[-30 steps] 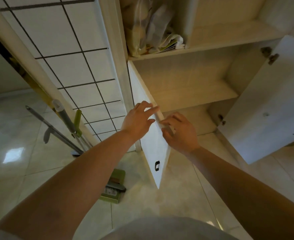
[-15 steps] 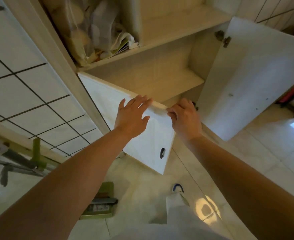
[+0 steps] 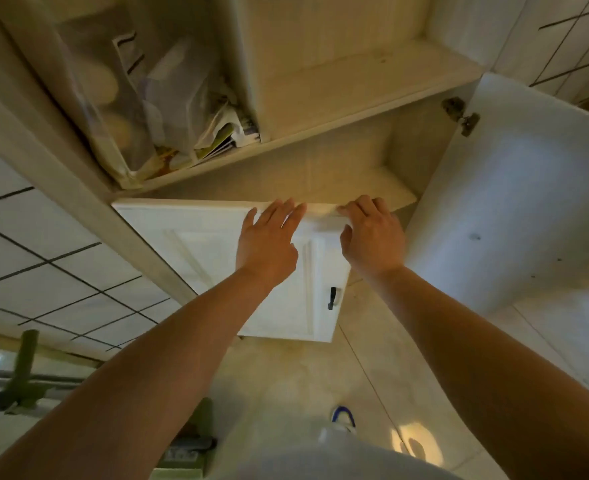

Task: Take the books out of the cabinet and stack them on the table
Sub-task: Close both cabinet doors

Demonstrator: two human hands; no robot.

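The pale wooden cabinet [image 3: 355,98] stands before me with both lower doors swung out. My left hand [image 3: 269,237] lies flat with straight fingers on the front of the white left door [image 3: 189,244], near its top edge. My right hand [image 3: 371,233] rests on the same door's top corner, fingers bent over the edge. The lower shelf [image 3: 372,188] shows no books. On the upper shelf a clear plastic bag [image 3: 123,91] holds papers and booklets [image 3: 223,140] at the left.
The right door [image 3: 515,202] hangs wide open, its hinge [image 3: 459,114] showing. A black handle [image 3: 333,297] sits low on the left door. Tiled wall is at the left, a green mop and its base [image 3: 23,375] on the floor, my shoe [image 3: 343,415] below.
The left door has swung round from edge-on to face me, partly covering the lower shelves. Both hands stayed on its top edge. My view has shifted right and up.
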